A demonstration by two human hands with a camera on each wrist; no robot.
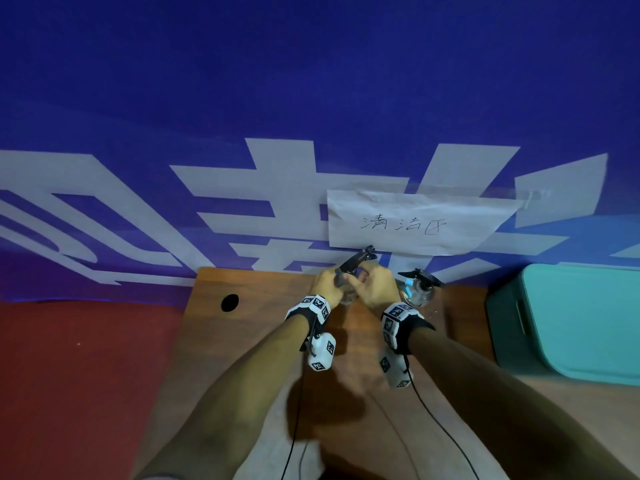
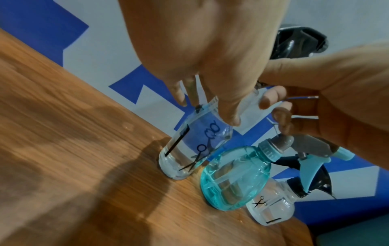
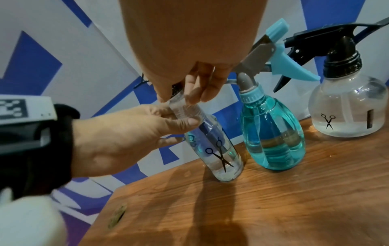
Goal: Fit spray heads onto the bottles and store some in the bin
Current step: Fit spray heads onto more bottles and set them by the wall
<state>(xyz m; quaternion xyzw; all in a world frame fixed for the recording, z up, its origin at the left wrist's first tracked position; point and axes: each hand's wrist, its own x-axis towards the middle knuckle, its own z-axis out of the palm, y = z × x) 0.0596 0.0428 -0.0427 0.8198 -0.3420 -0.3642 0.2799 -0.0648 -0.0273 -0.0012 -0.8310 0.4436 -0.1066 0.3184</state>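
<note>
A slim clear bottle (image 3: 216,149) (image 2: 195,146) printed with scissors stands on the wooden table (image 1: 263,341) near its far edge. My left hand (image 3: 181,119) (image 2: 210,109) (image 1: 341,285) grips the bottle's neck. My right hand (image 3: 189,96) (image 2: 273,108) (image 1: 360,280) pinches the collar of a black spray head (image 1: 356,259) (image 2: 299,43) that sits on top of the neck. The joint itself is hidden by fingers. To the right stand a teal bottle (image 3: 273,133) (image 2: 235,179) with a grey and teal spray head and a round clear bottle (image 3: 347,108) (image 2: 271,209) with a black spray head.
A teal bin (image 1: 571,323) sits at the table's right end. A blue and white banner wall with a taped paper sign (image 1: 415,223) rises right behind the bottles. The tabletop has a round hole (image 1: 229,302) at the left. Wrist cables trail toward me.
</note>
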